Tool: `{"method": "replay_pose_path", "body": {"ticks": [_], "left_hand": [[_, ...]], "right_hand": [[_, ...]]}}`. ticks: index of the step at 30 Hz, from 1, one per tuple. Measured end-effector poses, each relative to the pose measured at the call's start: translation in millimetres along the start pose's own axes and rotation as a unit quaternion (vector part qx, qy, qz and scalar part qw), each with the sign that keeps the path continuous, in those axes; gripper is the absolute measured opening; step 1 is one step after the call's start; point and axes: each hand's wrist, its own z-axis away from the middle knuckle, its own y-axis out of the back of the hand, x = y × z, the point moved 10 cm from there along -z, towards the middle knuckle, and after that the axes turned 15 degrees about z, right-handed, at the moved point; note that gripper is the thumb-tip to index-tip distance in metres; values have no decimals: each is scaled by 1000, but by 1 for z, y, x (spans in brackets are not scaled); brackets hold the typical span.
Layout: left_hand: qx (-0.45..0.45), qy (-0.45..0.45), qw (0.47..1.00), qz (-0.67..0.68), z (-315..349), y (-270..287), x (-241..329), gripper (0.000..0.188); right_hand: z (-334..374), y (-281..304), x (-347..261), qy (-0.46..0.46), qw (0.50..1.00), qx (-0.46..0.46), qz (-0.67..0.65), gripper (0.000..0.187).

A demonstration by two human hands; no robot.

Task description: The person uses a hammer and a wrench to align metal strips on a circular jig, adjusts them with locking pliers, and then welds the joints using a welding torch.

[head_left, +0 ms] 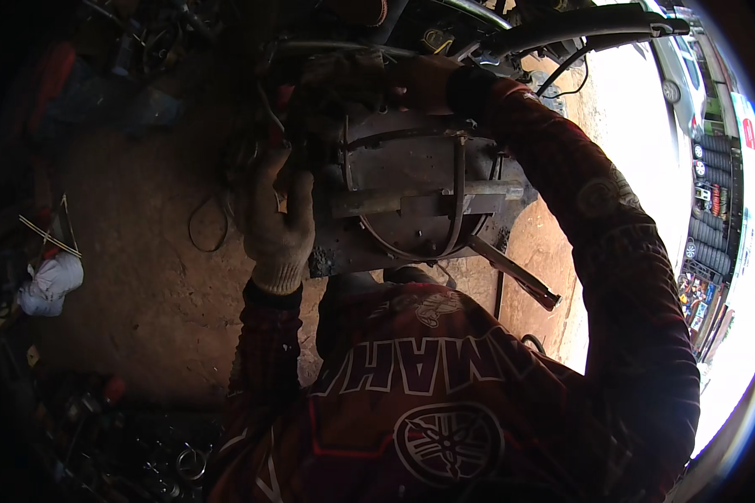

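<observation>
In a pale knitted glove, my left hand (281,222) is raised beside the left edge of a dark metal workbench (411,163). Its thumb and forefinger curl about something lost in shadow. A thin bent metal rod (270,111) rises just above those fingers. My right hand (425,82) reaches over the far side of the bench, against a dark, bulky part (344,80) whose kind I cannot make out. The fingers there are closed, and what they grip is hidden. Across the bench top lie a flat metal bar (432,199) and a curved metal strip (459,184).
A rusty metal arm (516,272) juts from the bench's near right. Black hoses (570,35) cross at the far right. A cable loop (208,225) and a white bundle (52,283) are on the left. Metal rings (190,464) lie lower left. Stacked tyres (713,184) stand outside.
</observation>
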Motion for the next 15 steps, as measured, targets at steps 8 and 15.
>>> {"method": "replay_pose_path", "body": {"ticks": [8,15], "left_hand": [[-54,-136,982,-124,38,-20,53,36],[-68,-107,975,-180,68,-68,68,40]], "right_hand": [[89,14,99,-56,820,108,-560,37],[171,-3,94,-145,905,67,-394,28]]}}
